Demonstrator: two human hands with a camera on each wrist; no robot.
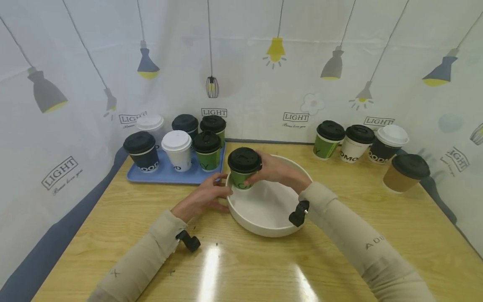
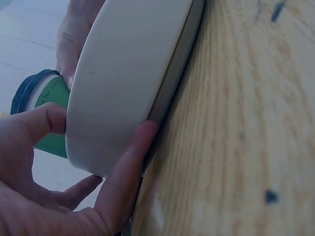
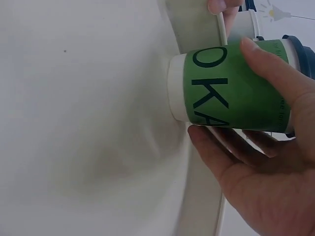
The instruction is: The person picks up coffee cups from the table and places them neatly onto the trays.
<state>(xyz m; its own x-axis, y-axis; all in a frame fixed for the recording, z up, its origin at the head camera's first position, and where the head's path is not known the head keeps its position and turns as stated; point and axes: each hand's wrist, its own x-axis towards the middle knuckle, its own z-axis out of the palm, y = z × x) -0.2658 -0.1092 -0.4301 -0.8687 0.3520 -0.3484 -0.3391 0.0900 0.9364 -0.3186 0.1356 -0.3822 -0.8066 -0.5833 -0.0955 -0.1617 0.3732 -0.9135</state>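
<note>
My right hand (image 1: 277,170) grips a green paper coffee cup (image 1: 241,179) with a black lid, thumb on one side and fingers on the other. It is inside the left part of a wide white bowl (image 1: 260,232). In the right wrist view the cup (image 3: 216,83) shows dark letters, and its white base is at the bowl's inner wall. My left hand (image 1: 205,196) holds the bowl's left side. The left wrist view shows one digit at the rim and another finger (image 2: 130,157) at the bottom edge of the bowl (image 2: 118,73).
Left of the bowl, a blue tray (image 1: 170,179) carries several lidded cups in black, white and green. At the back right stand a green cup (image 1: 326,144), a white cup (image 1: 354,149), a black cup (image 1: 383,149) and a brown cup (image 1: 401,178). A printed curtain (image 1: 249,84) hangs behind the wooden table (image 1: 256,268).
</note>
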